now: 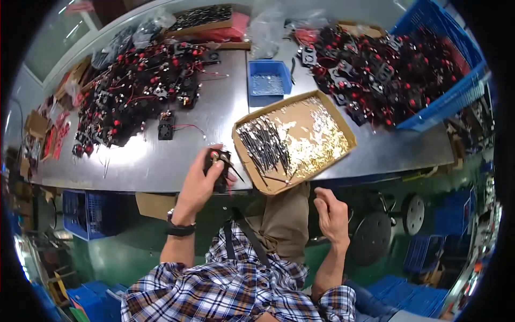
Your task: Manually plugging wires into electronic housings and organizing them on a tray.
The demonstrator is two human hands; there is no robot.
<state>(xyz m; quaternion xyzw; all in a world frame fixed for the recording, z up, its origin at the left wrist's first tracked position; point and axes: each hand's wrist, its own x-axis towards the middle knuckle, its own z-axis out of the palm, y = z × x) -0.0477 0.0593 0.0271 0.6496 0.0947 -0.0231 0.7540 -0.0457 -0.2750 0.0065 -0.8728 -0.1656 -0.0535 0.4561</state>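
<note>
My left hand (199,185) is closed around a small black fan assembly (219,169) at the table's front edge. The assembly carries a red round part and brass-coloured fittings, and a thin black piece sticks out of it to the right. Its underside is hidden by my fingers. My right hand (333,217) hovers in front of the table with loosely bent fingers, thumb and forefinger apart, nothing visible in it. Between the hands lies a shallow cardboard tray (248,116), overhanging the front edge. Inside it are black thin rods (263,142) on the left and gold and silver metal pieces (316,147) on the right.
Behind the tray stands a blue bin (266,97) of small metal parts. Piles of fan assemblies cover the table (220,86) at left (145,91) and right (370,75), the right pile reaching into a blue crate (429,115). A single fan assembly (166,129) lies apart. Stools (371,239) stand below.
</note>
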